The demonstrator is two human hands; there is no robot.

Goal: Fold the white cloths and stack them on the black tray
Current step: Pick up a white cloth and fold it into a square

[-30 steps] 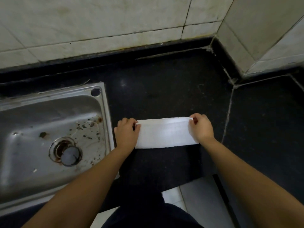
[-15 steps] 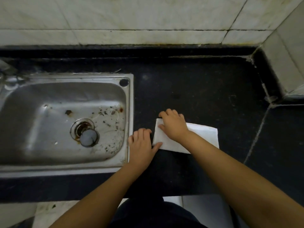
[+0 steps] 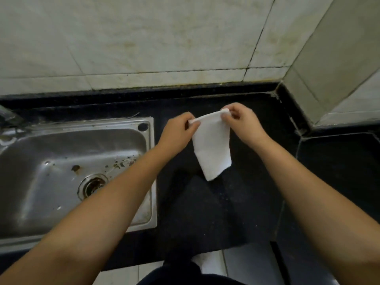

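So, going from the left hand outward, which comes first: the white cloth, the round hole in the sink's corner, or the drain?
1. White cloth: pinched in the left hand, hanging between both hands.
2. Corner hole: just left, on the sink rim.
3. Drain: farthest, down in the basin.

Folded white cloth [image 3: 211, 149] hanging above counter
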